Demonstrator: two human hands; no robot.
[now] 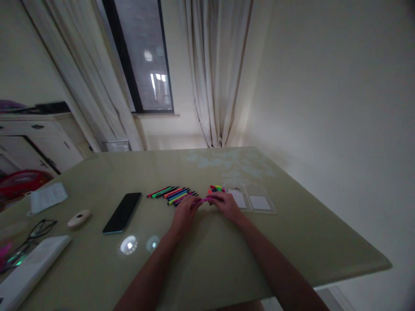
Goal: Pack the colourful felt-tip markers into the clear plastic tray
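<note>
Both hands meet over the table around a magenta felt-tip pen. My left hand is closed on the pen's left part, and my right hand pinches its right end. Just beyond the left hand, several coloured felt-tip pens lie side by side in a slanted row, the nearest partly hidden by my fingers. Behind my right hand is a small cluster of short coloured pieces that look like pen caps, partly covered by the hand. An open clear plastic case with white inserts lies beside them.
On the left of the table lie a black phone, a small pale rounded object, glasses, a long white box-like object and a pale blue packet. A wall borders the right side.
</note>
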